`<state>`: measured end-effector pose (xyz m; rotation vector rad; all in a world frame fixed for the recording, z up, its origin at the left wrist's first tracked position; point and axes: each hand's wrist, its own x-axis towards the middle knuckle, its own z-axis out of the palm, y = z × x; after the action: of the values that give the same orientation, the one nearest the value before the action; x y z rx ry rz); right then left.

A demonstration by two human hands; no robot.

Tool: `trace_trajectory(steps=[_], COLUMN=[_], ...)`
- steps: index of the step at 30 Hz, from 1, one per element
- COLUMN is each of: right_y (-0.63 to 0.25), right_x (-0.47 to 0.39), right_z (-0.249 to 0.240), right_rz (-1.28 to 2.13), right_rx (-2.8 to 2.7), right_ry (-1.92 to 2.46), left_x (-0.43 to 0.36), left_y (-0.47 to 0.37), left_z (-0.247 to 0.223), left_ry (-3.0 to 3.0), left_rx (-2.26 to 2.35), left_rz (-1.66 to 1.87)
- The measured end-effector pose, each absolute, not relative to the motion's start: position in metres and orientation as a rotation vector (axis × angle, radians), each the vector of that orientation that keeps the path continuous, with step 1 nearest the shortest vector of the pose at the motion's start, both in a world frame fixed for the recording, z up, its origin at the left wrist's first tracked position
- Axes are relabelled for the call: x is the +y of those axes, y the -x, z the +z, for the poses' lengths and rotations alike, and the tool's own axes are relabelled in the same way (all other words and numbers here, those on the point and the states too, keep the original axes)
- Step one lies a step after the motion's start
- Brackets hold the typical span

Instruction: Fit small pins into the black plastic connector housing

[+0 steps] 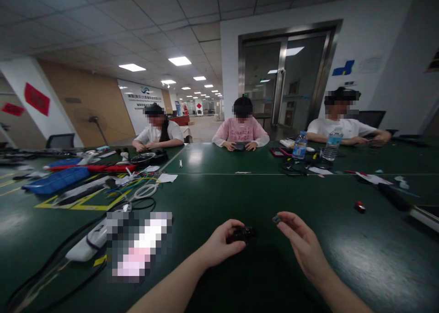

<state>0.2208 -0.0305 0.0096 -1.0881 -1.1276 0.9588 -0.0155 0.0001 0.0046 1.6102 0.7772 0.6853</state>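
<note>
While both bare forearms are reaching in over the table (206, 198), left hand (219, 246): it is gripping a small black object (246, 233), thumb below and fingers above at its left end; whether the object is touching the green surface, I cannot tell.

Right hand (303, 242): it is pinching a tiny dark piece (276, 219) between thumb and fingertips, holding it up to the right of the black object and apart from it.

Left side of the table: a white power strip (85, 245) is lying with black cables running past it; a pixelated bright item (142, 249) is sitting between it and the left arm. A coiled white cable (146, 192) is lying farther back, near a blue tray (56, 180) and a sheet of paper (167, 178).

Right side of the table: a small red object (360, 207) is lying alone, well apart from the right hand. Two water bottles are standing farther back, one (300, 146) just left of the other (332, 145).

Middle, far part: a small metal tool (180, 163) is lying near a seam in the surface.

Across the table: three people are sitting; one in a white top (158, 134) at left, one in pink (241, 131) holding a dark flat object (240, 146), one in white (336, 128) at right.
</note>
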Motion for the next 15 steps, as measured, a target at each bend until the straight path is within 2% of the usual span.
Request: trace_trajectory(steps=[15], right_y=[-0.2268], right_x=[-0.0253], right_z=[0.0159], right_rz=[0.970], right_rx=[-0.797], right_ry=[0.966], left_x=[-0.0020], left_y=[0.0168], left_z=[0.0103], left_ry=[-1.538], left_rx=[0.792], left_rz=[0.683])
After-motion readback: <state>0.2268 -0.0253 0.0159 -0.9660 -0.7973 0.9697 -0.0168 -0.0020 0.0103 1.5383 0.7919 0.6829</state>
